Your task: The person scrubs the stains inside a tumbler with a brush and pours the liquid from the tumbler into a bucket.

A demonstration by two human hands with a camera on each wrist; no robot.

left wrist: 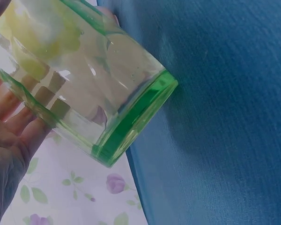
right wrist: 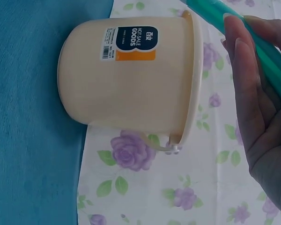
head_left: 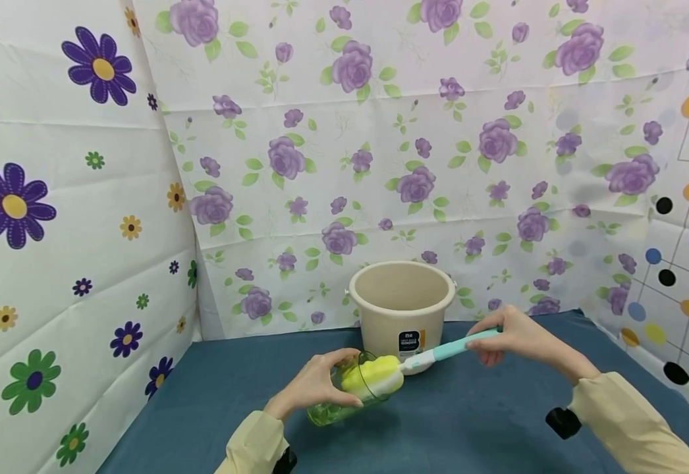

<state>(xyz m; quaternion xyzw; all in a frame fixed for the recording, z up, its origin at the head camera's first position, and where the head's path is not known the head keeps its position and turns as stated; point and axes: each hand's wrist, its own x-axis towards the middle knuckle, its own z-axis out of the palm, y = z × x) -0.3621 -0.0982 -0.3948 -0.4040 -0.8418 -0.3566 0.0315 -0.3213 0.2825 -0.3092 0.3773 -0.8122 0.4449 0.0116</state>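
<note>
seems the tilted glass [head_left: 328, 414], at 7 o'clock from the bucket [head_left: 374, 332], is being brushed: gripped by left hand [head_left: 315, 383], brush handle [head_left: 462, 345] pinched by right hand [head_left: 510, 337], sponge head [head_left: 390, 372] partly inside; a push toward 8 o'clock is probably needed

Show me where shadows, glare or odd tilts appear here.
Head view: bright, soft shadow on the blue cloth beneath the cup; left wrist view: dimmer, white glints on the cup; right wrist view: also dim, the bucket appearing sideways.
</note>
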